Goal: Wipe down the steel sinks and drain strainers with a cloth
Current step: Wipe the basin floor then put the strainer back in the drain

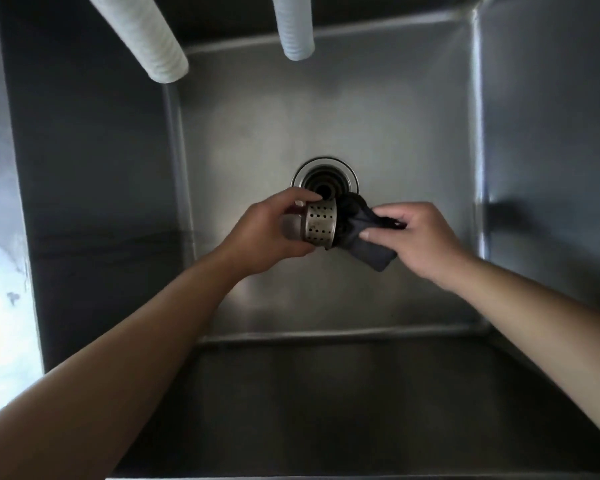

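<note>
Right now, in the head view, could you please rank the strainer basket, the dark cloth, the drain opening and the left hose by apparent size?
1. Left hose, nearer the camera.
2-4. Drain opening, dark cloth and strainer basket: too alike to rank.

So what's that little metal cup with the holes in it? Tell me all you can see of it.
It is the drain strainer, a small cylindrical basket of dull steel with rows of round holes in its wall. It is out of the drain opening, held on its side above the sink floor. The left hand grips one end; the right hand presses a dark cloth against the other. Its inside is hidden.
</note>
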Demonstrator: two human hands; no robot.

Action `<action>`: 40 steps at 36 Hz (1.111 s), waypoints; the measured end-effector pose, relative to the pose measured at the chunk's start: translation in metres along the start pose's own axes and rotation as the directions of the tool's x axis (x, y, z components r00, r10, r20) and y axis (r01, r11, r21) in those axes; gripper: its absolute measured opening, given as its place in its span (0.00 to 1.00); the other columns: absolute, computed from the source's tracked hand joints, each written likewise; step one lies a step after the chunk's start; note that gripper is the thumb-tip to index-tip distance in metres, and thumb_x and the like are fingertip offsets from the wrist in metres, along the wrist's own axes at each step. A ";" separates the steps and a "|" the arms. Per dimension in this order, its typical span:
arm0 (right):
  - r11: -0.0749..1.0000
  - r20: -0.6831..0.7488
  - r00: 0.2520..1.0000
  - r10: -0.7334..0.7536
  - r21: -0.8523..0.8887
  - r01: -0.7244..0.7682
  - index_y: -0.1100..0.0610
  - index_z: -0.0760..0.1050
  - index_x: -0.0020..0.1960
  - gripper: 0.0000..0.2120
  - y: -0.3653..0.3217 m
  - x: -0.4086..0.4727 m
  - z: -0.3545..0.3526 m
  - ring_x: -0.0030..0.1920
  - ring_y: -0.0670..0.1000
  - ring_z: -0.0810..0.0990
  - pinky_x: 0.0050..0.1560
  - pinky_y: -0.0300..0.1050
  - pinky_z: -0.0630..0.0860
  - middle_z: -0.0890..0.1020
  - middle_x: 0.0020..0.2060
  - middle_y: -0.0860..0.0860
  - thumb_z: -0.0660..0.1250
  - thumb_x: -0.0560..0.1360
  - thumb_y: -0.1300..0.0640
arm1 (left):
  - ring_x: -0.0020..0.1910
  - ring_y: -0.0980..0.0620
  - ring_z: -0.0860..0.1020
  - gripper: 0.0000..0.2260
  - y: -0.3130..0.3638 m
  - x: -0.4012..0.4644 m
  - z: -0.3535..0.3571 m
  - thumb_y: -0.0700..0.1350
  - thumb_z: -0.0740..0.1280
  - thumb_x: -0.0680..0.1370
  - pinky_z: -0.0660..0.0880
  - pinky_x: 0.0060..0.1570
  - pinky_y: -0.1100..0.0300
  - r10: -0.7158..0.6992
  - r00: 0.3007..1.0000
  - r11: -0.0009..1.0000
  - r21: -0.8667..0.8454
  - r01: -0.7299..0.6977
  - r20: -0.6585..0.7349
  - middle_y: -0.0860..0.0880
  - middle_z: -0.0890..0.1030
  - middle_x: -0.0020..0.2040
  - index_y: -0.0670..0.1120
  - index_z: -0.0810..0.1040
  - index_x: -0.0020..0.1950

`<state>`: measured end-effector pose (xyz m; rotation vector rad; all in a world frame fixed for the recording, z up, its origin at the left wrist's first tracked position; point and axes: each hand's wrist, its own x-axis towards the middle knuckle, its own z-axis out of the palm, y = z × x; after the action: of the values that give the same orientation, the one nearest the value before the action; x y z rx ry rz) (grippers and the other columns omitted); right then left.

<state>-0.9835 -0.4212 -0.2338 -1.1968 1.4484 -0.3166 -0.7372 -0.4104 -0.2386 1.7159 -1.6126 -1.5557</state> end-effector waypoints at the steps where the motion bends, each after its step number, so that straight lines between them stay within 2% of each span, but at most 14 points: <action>1: 0.996 0.037 0.999 0.004 0.093 -0.008 0.57 0.85 0.51 0.09 -0.006 -0.001 -0.006 0.41 0.46 0.80 0.47 0.43 0.77 0.86 0.45 0.56 0.76 0.71 0.64 | 0.60 0.56 0.79 0.31 0.008 -0.002 -0.005 0.36 0.81 0.65 0.74 0.65 0.53 -0.003 1.000 0.999 -0.038 0.003 0.010 0.52 0.81 0.60 0.56 0.76 0.63; 5: 0.925 0.231 0.971 0.056 0.354 -0.138 0.60 0.84 0.48 0.09 -0.028 -0.010 -0.028 0.42 0.47 0.84 0.43 0.42 0.81 0.86 0.41 0.54 0.74 0.68 0.65 | 0.61 0.58 0.79 0.32 0.038 -0.014 -0.018 0.34 0.81 0.65 0.72 0.68 0.59 0.058 0.995 0.997 -0.048 -0.055 0.076 0.54 0.80 0.62 0.50 0.77 0.65; 8: 0.902 0.300 0.952 0.066 0.391 -0.186 0.59 0.85 0.48 0.11 -0.043 -0.019 -0.039 0.41 0.48 0.85 0.39 0.42 0.81 0.87 0.40 0.54 0.74 0.65 0.62 | 0.60 0.56 0.80 0.32 0.054 -0.020 -0.021 0.32 0.81 0.64 0.73 0.66 0.62 0.106 0.990 0.992 -0.078 -0.098 0.095 0.53 0.81 0.61 0.46 0.78 0.65; 12: 0.964 0.234 0.968 -0.092 0.266 0.027 0.57 0.85 0.50 0.12 -0.064 -0.027 -0.045 0.45 0.43 0.84 0.47 0.35 0.78 0.88 0.43 0.49 0.76 0.67 0.64 | 0.53 0.47 0.84 0.33 0.062 -0.024 -0.021 0.30 0.80 0.58 0.81 0.55 0.54 -0.030 0.983 0.900 -0.423 0.105 0.179 0.45 0.85 0.55 0.44 0.79 0.63; 15: 0.990 0.330 0.936 -0.126 0.095 0.101 0.53 0.86 0.49 0.11 -0.071 -0.035 -0.047 0.43 0.38 0.81 0.46 0.32 0.76 0.87 0.43 0.46 0.79 0.67 0.62 | 0.52 0.48 0.84 0.33 0.057 -0.032 -0.017 0.33 0.79 0.57 0.81 0.49 0.58 -0.115 0.955 0.815 -0.524 0.248 0.273 0.47 0.86 0.54 0.45 0.81 0.61; 18: 0.994 0.468 0.878 -0.097 0.089 0.063 0.51 0.84 0.55 0.20 -0.069 -0.046 -0.054 0.50 0.41 0.83 0.52 0.34 0.78 0.87 0.50 0.45 0.80 0.64 0.60 | 0.54 0.48 0.83 0.32 0.052 -0.038 -0.016 0.31 0.80 0.60 0.80 0.49 0.57 -0.190 0.916 0.754 -0.545 0.366 0.353 0.47 0.85 0.57 0.45 0.81 0.63; 22: 0.977 0.642 0.765 -0.050 0.191 -0.097 0.51 0.76 0.67 0.35 -0.067 -0.060 -0.072 0.61 0.46 0.81 0.56 0.35 0.77 0.84 0.59 0.46 0.79 0.62 0.64 | 0.54 0.46 0.83 0.35 0.054 -0.043 -0.017 0.43 0.84 0.59 0.80 0.49 0.53 -0.236 0.818 0.611 -0.575 0.545 0.525 0.45 0.84 0.58 0.46 0.80 0.65; 24: 0.993 0.571 0.817 -0.082 0.118 0.016 0.51 0.76 0.68 0.35 -0.067 -0.066 -0.074 0.63 0.44 0.79 0.61 0.35 0.74 0.82 0.61 0.44 0.80 0.62 0.63 | 0.53 0.45 0.83 0.37 0.058 -0.044 -0.015 0.48 0.85 0.59 0.80 0.50 0.51 -0.231 0.773 0.554 -0.574 0.603 0.590 0.44 0.83 0.57 0.43 0.79 0.66; 26: 0.962 0.433 0.876 -0.211 -0.064 0.264 0.48 0.78 0.63 0.31 -0.068 -0.071 -0.073 0.63 0.40 0.77 0.65 0.32 0.69 0.78 0.62 0.40 0.80 0.64 0.64 | 0.52 0.45 0.83 0.37 0.063 -0.044 -0.012 0.50 0.84 0.59 0.80 0.51 0.50 -0.238 0.732 0.541 -0.539 0.645 0.638 0.43 0.83 0.56 0.42 0.78 0.65; 30: 0.742 0.356 0.812 -0.464 -0.345 0.575 0.53 0.83 0.55 0.20 -0.067 -0.074 -0.072 0.52 0.46 0.78 0.55 0.39 0.72 0.77 0.54 0.46 0.75 0.68 0.71 | 0.54 0.43 0.84 0.34 0.069 -0.053 -0.002 0.51 0.84 0.60 0.80 0.54 0.48 -0.229 0.667 0.505 -0.500 0.704 0.709 0.41 0.84 0.56 0.43 0.80 0.64; 32: 0.757 0.336 0.829 -0.448 -0.350 0.551 0.53 0.83 0.54 0.19 -0.065 -0.073 -0.071 0.49 0.47 0.78 0.52 0.37 0.71 0.78 0.51 0.47 0.75 0.68 0.71 | 0.52 0.44 0.84 0.34 0.071 -0.057 0.002 0.50 0.84 0.60 0.80 0.56 0.48 -0.243 0.703 0.506 -0.530 0.680 0.669 0.42 0.84 0.55 0.44 0.80 0.64; 36: 0.942 0.243 0.937 -0.250 -0.164 0.293 0.45 0.80 0.49 0.21 -0.066 -0.070 -0.069 0.46 0.46 0.79 0.51 0.33 0.70 0.80 0.46 0.48 0.76 0.67 0.69 | 0.52 0.48 0.84 0.29 0.079 -0.058 0.008 0.40 0.79 0.64 0.81 0.52 0.52 -0.295 0.854 0.618 -0.597 0.512 0.428 0.47 0.85 0.57 0.46 0.80 0.65; 38: 0.976 0.230 0.953 -0.197 -0.041 0.212 0.46 0.82 0.43 0.18 -0.066 -0.073 -0.064 0.39 0.45 0.78 0.46 0.36 0.72 0.81 0.40 0.50 0.75 0.67 0.70 | 0.55 0.46 0.84 0.30 0.083 -0.059 0.011 0.37 0.80 0.63 0.81 0.50 0.55 -0.213 0.928 0.705 -0.609 0.362 0.305 0.48 0.84 0.59 0.46 0.79 0.65; 40: 0.986 0.214 0.971 -0.109 0.151 0.077 0.50 0.85 0.41 0.16 -0.064 -0.076 -0.059 0.40 0.44 0.80 0.45 0.38 0.78 0.84 0.38 0.49 0.73 0.68 0.72 | 0.56 0.44 0.84 0.32 0.087 -0.063 0.014 0.36 0.81 0.62 0.81 0.53 0.53 -0.107 0.971 0.774 -0.595 0.218 0.216 0.48 0.83 0.61 0.45 0.79 0.65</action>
<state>-1.0184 -0.4147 -0.1239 -1.1480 1.1598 -0.3336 -0.7781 -0.3786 -0.1436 1.3996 -0.8552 -2.0664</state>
